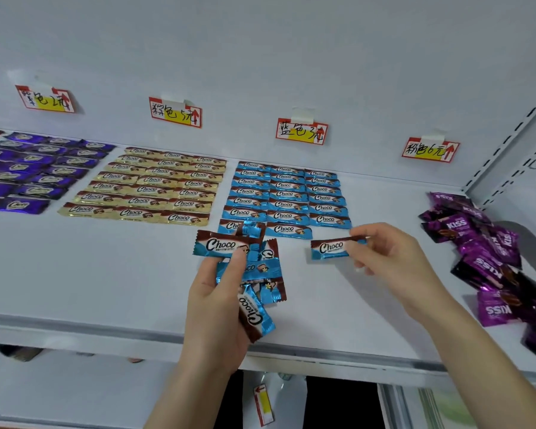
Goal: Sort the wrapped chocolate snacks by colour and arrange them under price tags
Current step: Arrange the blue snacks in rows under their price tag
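Observation:
My left hand grips a bunch of blue Choco snacks, fanned out above the white shelf. My right hand pinches one blue Choco snack by its right end, just in front of the gap at the right of the front row. The blue block lies in neat rows under the blue price tag. A gold block sits under its tag, and a dark purple block lies under the leftmost tag.
A loose heap of magenta KISS snacks lies at the shelf's right end, below the fourth price tag. A perforated upright bounds the shelf on the right. The metal front edge runs below my hands; another tag hangs underneath.

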